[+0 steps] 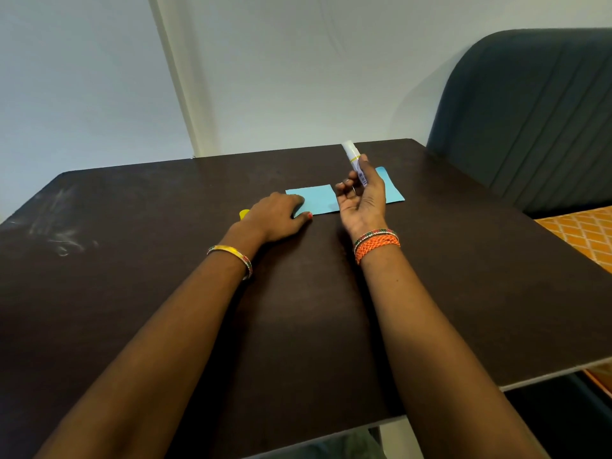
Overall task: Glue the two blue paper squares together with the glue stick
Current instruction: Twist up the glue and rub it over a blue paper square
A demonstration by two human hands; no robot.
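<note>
Two light blue paper squares lie side by side on the dark table [132,293]. The left square [318,198] is partly under the fingers of my left hand [275,217], which rests flat on its near left corner. The right square [392,188] is mostly hidden behind my right hand [362,200]. That hand is raised palm up and holds a white glue stick [354,160] between thumb and fingers, its uncapped end pointing up and away. A yellow cap [244,213] peeks out just left of my left hand.
The table's far edge meets a pale wall. A dark blue-green padded chair [536,111] stands at the right, with an orange patterned cushion [583,233] beside the table's right edge. Whitish smears [59,226] mark the table's left part.
</note>
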